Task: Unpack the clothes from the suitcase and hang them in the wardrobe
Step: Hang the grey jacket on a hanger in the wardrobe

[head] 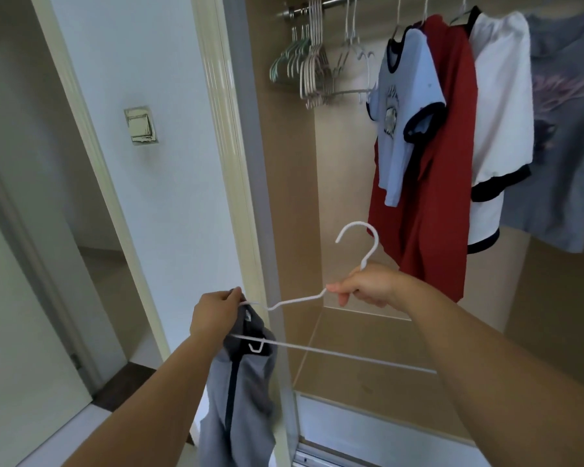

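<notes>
Grey garment (pixel 246 392) pinched by left hand (pixel 213 315) at hanger (pixel 297 299) tip; right hand (pixel 368 286) fingers (pixel 344 294) round its neck.

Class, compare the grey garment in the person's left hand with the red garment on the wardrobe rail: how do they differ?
The grey garment is bunched, gripped by the left hand; the red garment hangs full length. The grey garment is not on the rail; the red garment hangs from it. Both are clothes.
</notes>
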Demonstrator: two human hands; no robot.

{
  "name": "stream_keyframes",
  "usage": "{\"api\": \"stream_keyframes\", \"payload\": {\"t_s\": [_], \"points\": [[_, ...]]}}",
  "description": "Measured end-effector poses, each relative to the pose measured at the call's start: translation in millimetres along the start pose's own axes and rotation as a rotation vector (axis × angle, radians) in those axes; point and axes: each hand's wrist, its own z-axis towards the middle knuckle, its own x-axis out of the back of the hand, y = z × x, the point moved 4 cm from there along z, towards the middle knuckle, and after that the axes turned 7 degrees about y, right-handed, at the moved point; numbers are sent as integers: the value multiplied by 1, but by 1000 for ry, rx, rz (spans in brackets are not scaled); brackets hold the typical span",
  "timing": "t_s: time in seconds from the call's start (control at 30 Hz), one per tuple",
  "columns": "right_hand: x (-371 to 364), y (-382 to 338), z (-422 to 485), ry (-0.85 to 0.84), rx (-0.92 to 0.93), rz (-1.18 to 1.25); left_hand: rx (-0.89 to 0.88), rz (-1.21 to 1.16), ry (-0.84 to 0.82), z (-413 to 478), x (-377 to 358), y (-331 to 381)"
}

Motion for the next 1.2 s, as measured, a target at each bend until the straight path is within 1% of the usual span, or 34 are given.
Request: {"api": "stream_keyframes", "payload": {"t_s": [0.1, 0.17, 0.23, 0.27, 0.37, 0.47, 0.53, 0.6, 0.67, 0.77, 0.93, 1.03, 1.1, 1.2], "points": [[-15, -12, 3, 37, 63, -11, -191, 130, -9, -15, -12, 29], [-28, -20, 10, 86, 118, 23, -317, 187, -13, -29, -22, 51], [-40, -27, 17, 132, 171, 81, -432, 221, 10, -40, -32, 69], [-43, -29, 20, 147, 191, 103, -460, 214, 25, -44, -36, 75], [-36, -34, 18, 120, 222, 139, -469, 137, 43, -44, -33, 81], [-6, -34, 11, 108, 213, 77, -469, 216, 56, -30, -16, 81], [17, -32, 6, 114, 182, 53, -403, 217, 23, -16, -6, 76], [33, -33, 1, 115, 172, 29, -291, 136, -18, -6, -3, 69], [44, -33, -3, 127, 170, 6, -200, 61, -18, -3, -5, 62], [51, -34, -7, 141, 166, -9, -136, 6, -22, -4, -10, 61], [64, -25, -18, 167, 104, 16, -239, 125, -26, -11, -14, 77], [65, -23, -22, 177, 46, 55, -299, 148, -22, -23, -18, 89], [56, -24, -24, 155, 0, 56, -380, 164, -19, -37, -25, 102], [37, -27, -18, 171, 15, 123, -498, 145, -31, -59, -39, 123]]}}
